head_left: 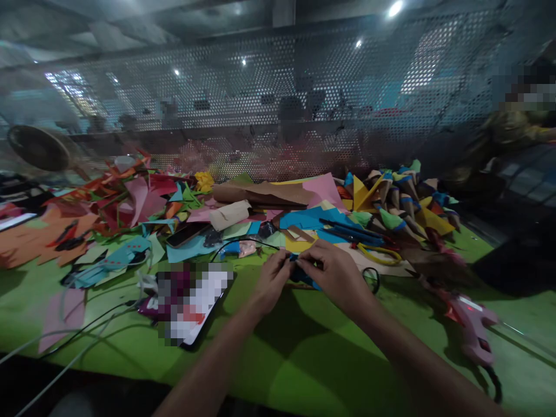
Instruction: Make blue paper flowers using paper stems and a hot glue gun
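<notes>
My left hand and my right hand meet over the green table, fingertips pinched close together. Between them is a small dark blue piece, perhaps paper; its shape is mostly covered by my fingers. Just right of my right hand lies a thin black loop, with a yellow-handled tool behind it. Sheets of blue paper and several dark pen-like sticks lie beyond my hands. On the right, a pink glue gun rests on the table with its cord toward me.
A phone with a lit screen lies left of my hands, white cables beside it. Coloured paper scraps heap at the back left. Brown paper cones pile at the back right, before a perforated metal screen. A person is at right.
</notes>
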Demonstrator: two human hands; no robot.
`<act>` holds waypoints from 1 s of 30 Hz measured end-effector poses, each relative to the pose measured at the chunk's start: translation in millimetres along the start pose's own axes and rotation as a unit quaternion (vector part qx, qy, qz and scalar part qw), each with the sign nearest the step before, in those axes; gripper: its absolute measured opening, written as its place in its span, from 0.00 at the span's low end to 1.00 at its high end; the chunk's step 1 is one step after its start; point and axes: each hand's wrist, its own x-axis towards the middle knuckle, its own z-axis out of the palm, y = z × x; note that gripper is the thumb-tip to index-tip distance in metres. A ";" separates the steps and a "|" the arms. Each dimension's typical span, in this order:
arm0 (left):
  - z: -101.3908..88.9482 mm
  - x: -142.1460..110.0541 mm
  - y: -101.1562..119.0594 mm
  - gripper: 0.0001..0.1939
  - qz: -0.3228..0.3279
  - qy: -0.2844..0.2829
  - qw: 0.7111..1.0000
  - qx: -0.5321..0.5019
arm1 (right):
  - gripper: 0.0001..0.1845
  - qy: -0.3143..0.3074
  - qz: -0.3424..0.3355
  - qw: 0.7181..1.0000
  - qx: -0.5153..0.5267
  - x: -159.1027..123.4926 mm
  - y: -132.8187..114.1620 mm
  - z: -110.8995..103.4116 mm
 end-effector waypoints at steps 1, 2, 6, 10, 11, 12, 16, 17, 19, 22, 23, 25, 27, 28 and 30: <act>0.1 0.1 -0.3 0.15 0.004 -0.002 1.000 -0.003 | 0.06 0.006 -0.001 1.000 0.004 0.0 0.0 0.6; 0.2 0.1 -0.5 0.16 0.007 -0.004 1.000 -0.007 | 0.07 0.009 -0.003 1.000 0.008 0.1 -0.1 0.9; 1.4 -0.1 -0.8 0.16 0.002 0.015 1.000 -0.018 | 0.11 0.010 -0.005 1.000 0.015 0.5 -1.3 0.9; 3.6 -0.9 -2.8 0.17 -0.004 0.036 0.999 -0.014 | 0.07 0.017 0.015 1.000 0.008 -0.1 -1.8 2.1; 4.0 -0.9 -3.6 0.18 -0.004 0.038 0.999 -0.012 | 0.06 0.019 0.016 1.000 0.008 -0.3 -1.6 2.8; 4.3 -0.8 -4.4 0.18 -0.004 0.041 0.999 -0.012 | 0.06 0.020 0.014 1.000 0.009 -0.6 -1.4 3.6; 4.5 0.7 -4.6 0.17 -0.013 0.036 0.999 -0.030 | 0.07 0.021 -0.018 0.999 0.021 -2.1 -0.3 6.5; 4.4 1.1 -3.6 0.17 -0.014 0.029 0.999 -0.035 | 0.07 0.020 -0.026 0.999 0.024 -2.6 -0.2 7.1; 4.1 1.7 -0.8 0.18 -0.017 0.021 0.999 -0.046 | 0.07 0.018 -0.037 0.999 0.027 -3.4 -0.2 7.9; 3.3 1.7 4.0 0.18 -0.019 0.018 0.998 -0.059 | 0.07 0.008 -0.041 0.999 0.023 -4.0 -0.4 7.5; 2.9 1.6 5.2 0.19 -0.021 0.014 0.998 -0.065 | 0.07 0.005 -0.042 0.999 0.022 -3.8 -0.5 6.8; 2.0 1.3 6.9 0.19 -0.032 0.006 0.996 -0.084 | 0.07 0.001 -0.046 0.999 0.026 -2.8 -0.9 4.1; 1.1 1.3 7.1 0.19 -0.054 0.000 0.992 -0.115 | 0.08 0.002 -0.052 0.998 0.037 -1.2 -1.6 0.4; 0.6 1.5 6.6 0.20 -0.066 -0.001 0.989 -0.130 | 0.08 0.002 -0.053 0.998 0.044 -0.3 -2.0 -1.6; -0.2 1.9 4.5 0.22 -0.085 -0.003 0.985 -0.151 | 0.10 -0.002 -0.051 0.997 0.057 1.0 -3.0 -4.9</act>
